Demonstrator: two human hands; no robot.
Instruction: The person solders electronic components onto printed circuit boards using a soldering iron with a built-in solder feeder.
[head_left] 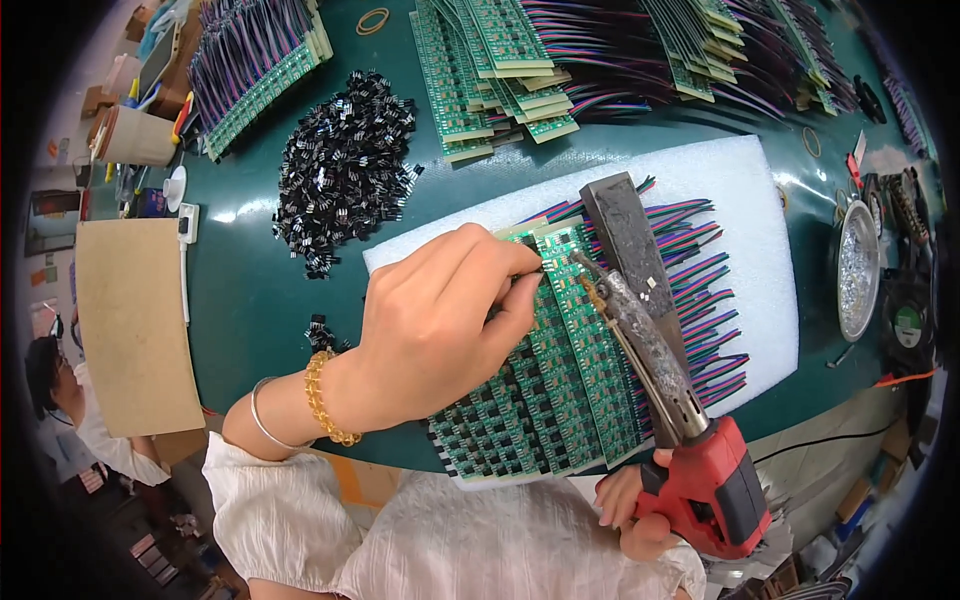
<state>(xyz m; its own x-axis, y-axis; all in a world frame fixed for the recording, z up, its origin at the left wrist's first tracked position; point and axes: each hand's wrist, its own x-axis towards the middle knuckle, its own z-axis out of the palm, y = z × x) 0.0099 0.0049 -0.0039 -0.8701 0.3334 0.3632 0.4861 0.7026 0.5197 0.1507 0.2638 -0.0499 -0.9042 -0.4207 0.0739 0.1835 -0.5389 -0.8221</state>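
Observation:
My left hand (440, 310) reaches over a row of green circuit boards (600, 390), thumb and forefinger pinched together at one board's upper end. A dark bit shows at the fingertips, too small to make out. My right hand (640, 510) grips the handle of a red and black soldering gun (715, 480). The gun's tip points at the same board, close to my left fingertips. A dark metal bar (630, 230) lies across the boards' wires (705, 290). Beneath them is a white foam sheet (765, 230). Black connectors line several boards.
Loose black connectors (345, 160) are heaped at the back left, with a few (318, 335) beside my left wrist. Stacks of wired boards (490, 70) fill the far side. A round metal dish (857, 270) stands right, a cardboard piece (138, 325) left. Another person (100, 400) sits far left.

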